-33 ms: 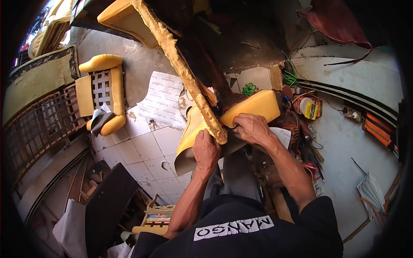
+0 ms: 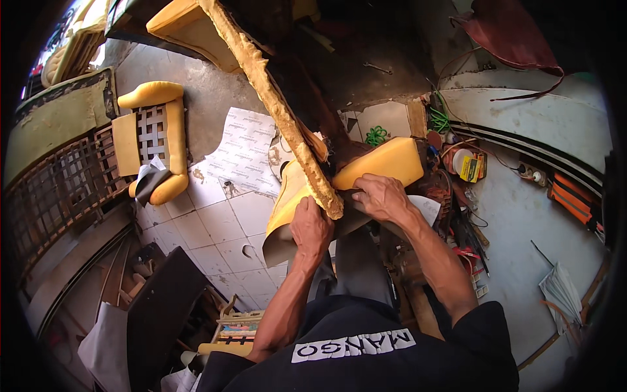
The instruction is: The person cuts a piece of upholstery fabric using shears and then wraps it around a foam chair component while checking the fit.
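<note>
My left hand (image 2: 310, 225) is closed on a curved yellow sheet (image 2: 285, 206) with a grey underside, beside the lower end of a long, rough foam-covered strip (image 2: 274, 108) that slants up and away. My right hand (image 2: 381, 199) is closed at the lower edge of a yellow foam block (image 2: 385, 160), right of the strip; what its fingertips pinch is unclear. Grey material (image 2: 353, 222) hangs below both hands.
A foam-edged seat frame (image 2: 175, 134) with webbing and white printed paper (image 2: 238, 147) lie left on the tiles. A dark panel (image 2: 163, 307) leans lower left. Tools, green coils (image 2: 375, 136) and cords are at right; red-brown material (image 2: 496, 36) lies upper right.
</note>
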Demonstrator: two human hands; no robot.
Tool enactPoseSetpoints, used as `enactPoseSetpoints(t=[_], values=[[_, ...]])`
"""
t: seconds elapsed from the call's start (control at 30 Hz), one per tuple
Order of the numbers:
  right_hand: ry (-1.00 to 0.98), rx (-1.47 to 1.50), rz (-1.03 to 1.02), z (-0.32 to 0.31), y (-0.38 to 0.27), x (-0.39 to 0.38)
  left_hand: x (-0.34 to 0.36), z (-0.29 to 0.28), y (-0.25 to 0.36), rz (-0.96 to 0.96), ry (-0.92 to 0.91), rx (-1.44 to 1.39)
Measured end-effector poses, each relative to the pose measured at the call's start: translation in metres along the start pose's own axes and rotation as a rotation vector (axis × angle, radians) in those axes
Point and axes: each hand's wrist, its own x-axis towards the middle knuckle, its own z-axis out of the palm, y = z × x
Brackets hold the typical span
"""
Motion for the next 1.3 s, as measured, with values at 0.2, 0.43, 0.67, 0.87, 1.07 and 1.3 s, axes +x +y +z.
enactPoseSetpoints(t=[0.2,0.43,0.67,0.87,1.07,1.3], values=[[0.144,-0.037,0.204,0.020,-0.024,0.003,0.010,-0.003,-0.006,0.000,-0.064,-0.029],[-0.408,-0.158,0.157,0.021,-0.004,-0.006,0.039,-0.030,0.001,-0.155,-0.548,0.122],[-0.647,0.344,0.214,-0.001,-0.052,-0.077,-0.020,-0.106,-0.036,-0.019,-0.883,-0.202],[-0.080,1.122,0.176,-0.037,-0.110,-0.029,0.126,-0.237,0.057,0.382,-0.459,0.071],[0.286,1.454,0.050,-0.045,-0.147,0.084,0.218,-0.244,0.119,0.701,0.454,0.227],[0.321,1.308,0.096,-0.047,-0.144,0.117,0.194,-0.173,0.020,0.383,0.056,-0.354]])
